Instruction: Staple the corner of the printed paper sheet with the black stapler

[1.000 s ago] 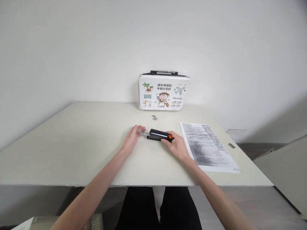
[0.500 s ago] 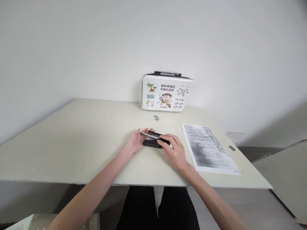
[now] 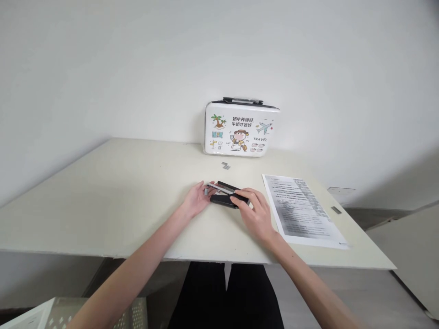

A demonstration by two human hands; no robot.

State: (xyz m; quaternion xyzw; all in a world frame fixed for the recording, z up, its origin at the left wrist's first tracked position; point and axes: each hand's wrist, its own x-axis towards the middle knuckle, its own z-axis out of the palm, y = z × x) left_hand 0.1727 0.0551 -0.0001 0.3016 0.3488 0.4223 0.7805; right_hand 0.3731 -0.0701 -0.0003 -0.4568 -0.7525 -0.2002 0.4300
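A black stapler (image 3: 224, 195) lies on the cream table (image 3: 120, 192) in front of me, its metal staple rail sticking out toward the left. My left hand (image 3: 198, 199) pinches the end of that rail with curled fingers. Resting on the right end of the stapler, my right hand (image 3: 256, 214) presses down on it and holds it with its fingers. A small strip of loose staples (image 3: 225, 165) lies on the table a little beyond the stapler.
A white case with cartoon prints and a black handle (image 3: 240, 129) stands against the wall at the back. A printed sheet of paper (image 3: 303, 208) lies to the right, with a small grey piece (image 3: 336, 209) beyond it. A white perforated basket (image 3: 68, 315) is below left.
My right hand has moved from gripping the stapler's orange end to lying over its body. The stapler has tilted, and its rail is drawn out toward my left hand.
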